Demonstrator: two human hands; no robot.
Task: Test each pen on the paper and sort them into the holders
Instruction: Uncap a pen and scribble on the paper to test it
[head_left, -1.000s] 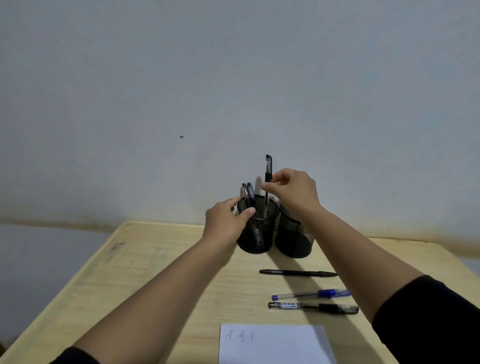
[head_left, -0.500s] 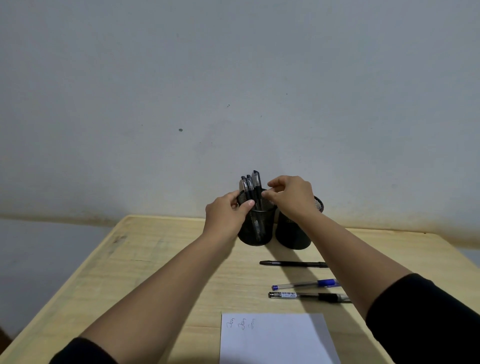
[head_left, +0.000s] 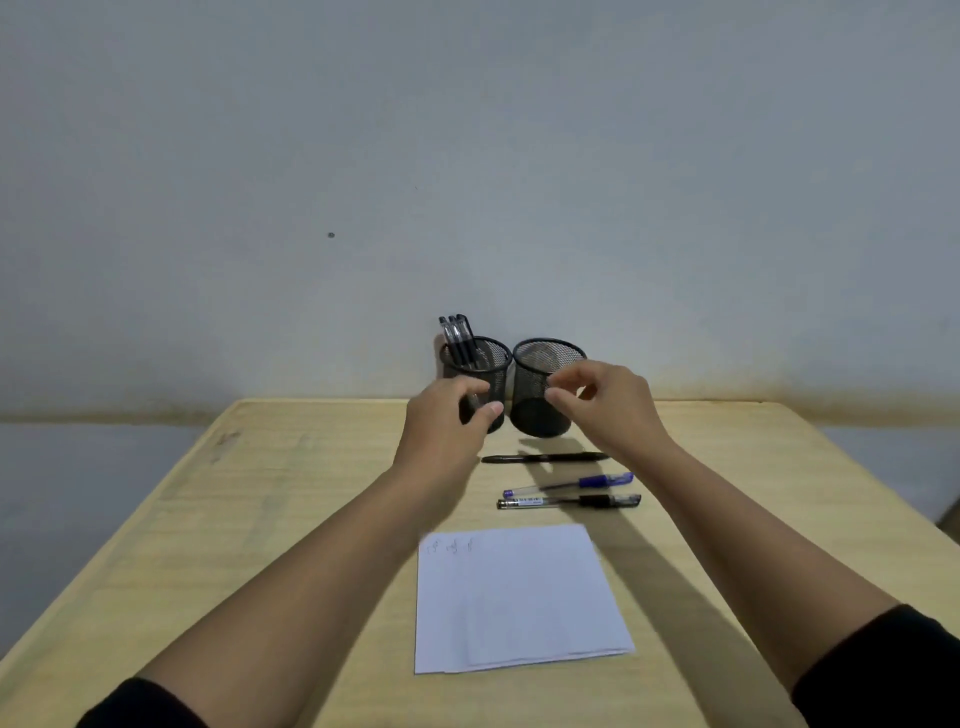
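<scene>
Three pens (head_left: 457, 340) stand sorted in the left holder (head_left: 480, 382) near the table's far edge; both hands, left hand (head_left: 449, 415) and right hand (head_left: 602, 402), hover loosely curled, holding nothing, three pens (head_left: 566, 486) waiting mid-table.

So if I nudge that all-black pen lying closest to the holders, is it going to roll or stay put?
The all-black pen looks slim and round, so a sideways nudge would probably roll it on the smooth wooden table. It lies flat and apart from the blue pen, so little would stop it. It likely feels light and stiff.
</scene>
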